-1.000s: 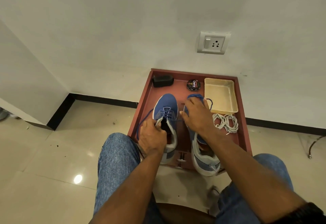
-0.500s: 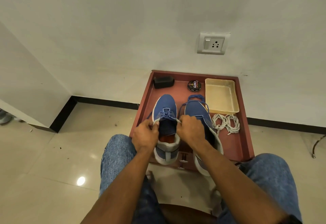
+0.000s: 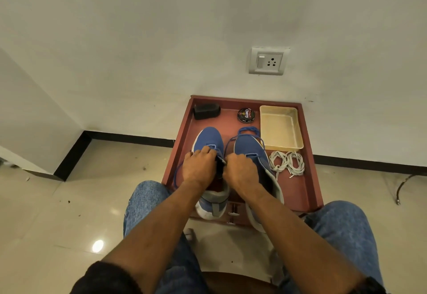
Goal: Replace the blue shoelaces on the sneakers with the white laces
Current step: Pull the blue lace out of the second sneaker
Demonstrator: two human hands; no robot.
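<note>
Two blue sneakers stand side by side on a red-brown tray (image 3: 309, 178). My left hand (image 3: 199, 166) and my right hand (image 3: 241, 171) sit over the throat of the left sneaker (image 3: 208, 140), fingers curled at its blue lace (image 3: 213, 148). A loose end of that lace trails down the shoe's left side. The right sneaker (image 3: 248, 145) lies beside it, partly under my right wrist, with a loosened blue lace (image 3: 249, 130) looped past its toe. Two coiled white laces (image 3: 287, 163) lie on the tray to the right.
A cream plastic tray (image 3: 280, 129), a round polish tin (image 3: 246, 115) and a black brush (image 3: 206, 111) line the back of the tray against the wall. A wall socket (image 3: 268, 61) is above. My knees in jeans flank the tray's near edge.
My right hand left the right sneaker and joined the left hand on the left sneaker. Both hands have moved up from the collar to the lacing.
</note>
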